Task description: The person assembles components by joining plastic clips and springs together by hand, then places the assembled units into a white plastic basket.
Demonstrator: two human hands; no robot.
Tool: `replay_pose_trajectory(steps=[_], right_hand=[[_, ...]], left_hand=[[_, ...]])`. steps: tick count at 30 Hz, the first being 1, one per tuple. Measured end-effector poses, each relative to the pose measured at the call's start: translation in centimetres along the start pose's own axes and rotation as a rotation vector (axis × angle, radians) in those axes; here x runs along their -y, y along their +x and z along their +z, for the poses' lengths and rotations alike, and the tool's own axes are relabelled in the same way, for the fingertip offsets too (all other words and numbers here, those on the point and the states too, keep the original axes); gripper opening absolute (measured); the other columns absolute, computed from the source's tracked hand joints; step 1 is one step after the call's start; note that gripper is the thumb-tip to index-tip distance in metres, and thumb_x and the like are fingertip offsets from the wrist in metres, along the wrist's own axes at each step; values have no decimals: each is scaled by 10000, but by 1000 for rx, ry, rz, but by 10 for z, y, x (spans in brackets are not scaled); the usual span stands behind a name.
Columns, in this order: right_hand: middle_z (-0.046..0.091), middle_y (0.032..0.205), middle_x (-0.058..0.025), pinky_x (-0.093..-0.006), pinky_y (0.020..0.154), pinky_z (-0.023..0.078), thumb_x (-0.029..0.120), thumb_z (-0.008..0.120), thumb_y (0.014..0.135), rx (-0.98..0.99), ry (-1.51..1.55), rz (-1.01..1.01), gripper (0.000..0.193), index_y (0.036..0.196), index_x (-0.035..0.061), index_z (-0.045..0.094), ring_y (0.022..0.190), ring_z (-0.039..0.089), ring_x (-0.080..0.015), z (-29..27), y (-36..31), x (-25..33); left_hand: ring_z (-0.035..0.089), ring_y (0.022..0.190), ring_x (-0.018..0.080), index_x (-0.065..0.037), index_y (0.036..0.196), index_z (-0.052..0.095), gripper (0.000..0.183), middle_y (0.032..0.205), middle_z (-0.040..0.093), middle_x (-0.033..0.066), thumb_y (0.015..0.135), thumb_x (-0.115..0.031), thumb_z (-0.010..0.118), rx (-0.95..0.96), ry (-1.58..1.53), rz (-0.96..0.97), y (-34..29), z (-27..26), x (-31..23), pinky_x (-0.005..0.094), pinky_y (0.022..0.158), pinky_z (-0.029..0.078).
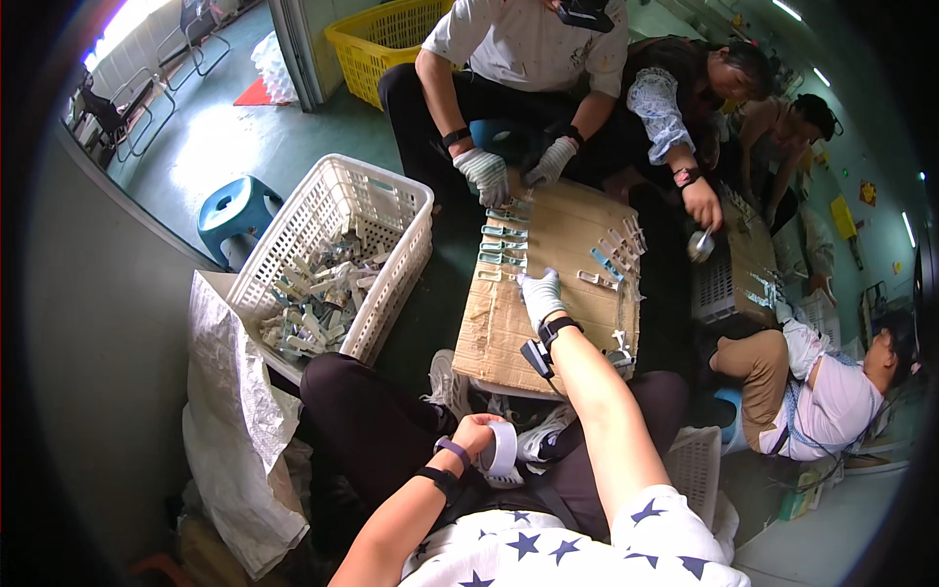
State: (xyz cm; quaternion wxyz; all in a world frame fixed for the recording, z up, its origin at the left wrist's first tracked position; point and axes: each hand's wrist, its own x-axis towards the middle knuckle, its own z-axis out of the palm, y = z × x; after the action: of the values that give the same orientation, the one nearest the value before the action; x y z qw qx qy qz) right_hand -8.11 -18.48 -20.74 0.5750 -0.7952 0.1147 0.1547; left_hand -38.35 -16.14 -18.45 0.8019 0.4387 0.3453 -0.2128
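Down by my lap, my left hand point(475, 436) is closed around a roll of pale tape point(503, 449). My right hand point(541, 297), in a striped knit glove, reaches over a cardboard sheet point(548, 342). Its fingertips pinch the inner end of a pale clothes peg point(497, 277) at the sheet's left side. Beyond it, several green-blue clothes pegs point(504, 247) lie in a row along that edge. White and blue pegs point(606, 262) lie fanned on the right side. Opposite me, a person's gloved hands point(482, 177) are at the sheet's far edge.
To my left stands a white crate point(386, 284) with many loose pegs, beside a blue stool point(235, 217) and a white woven sack point(235, 421). A yellow basket point(357, 59) is behind the person opposite. Other people work at a second cardboard-topped crate point(719, 289) on the right.
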Motion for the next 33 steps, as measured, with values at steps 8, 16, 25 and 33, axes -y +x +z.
replay_pose_trajectory(steps=[8,16,25,33], right_hand=[[539,765,-81,-302,468,397,77,665,765,-15,-21,-46,670,1308,20,277,543,471,-140,1,5,-6],[443,1260,-263,-359,964,386,192,691,719,-18,-362,48,775,1324,-11,252,1168,459,-337,0,-34,38],[446,1254,-267,-371,958,388,290,695,728,-80,-471,12,778,1306,-13,272,1152,464,-363,6,-46,31],[567,974,-131,-384,734,462,260,695,735,-3,-156,-142,770,1329,51,253,829,570,-270,-12,-98,2]], left_hand=[[607,667,135,-26,839,657,105,767,649,49,768,0,584,-6,6,-15,5,0,6,251,615,475],[607,672,134,-23,846,657,97,772,650,50,763,-10,608,-6,-12,-18,3,-4,5,258,628,485],[616,705,150,-12,861,657,111,795,652,64,770,-5,594,-31,23,3,0,-11,10,274,660,495],[628,685,195,6,889,636,255,794,643,80,746,115,454,-45,13,-6,0,-6,7,318,627,515]])
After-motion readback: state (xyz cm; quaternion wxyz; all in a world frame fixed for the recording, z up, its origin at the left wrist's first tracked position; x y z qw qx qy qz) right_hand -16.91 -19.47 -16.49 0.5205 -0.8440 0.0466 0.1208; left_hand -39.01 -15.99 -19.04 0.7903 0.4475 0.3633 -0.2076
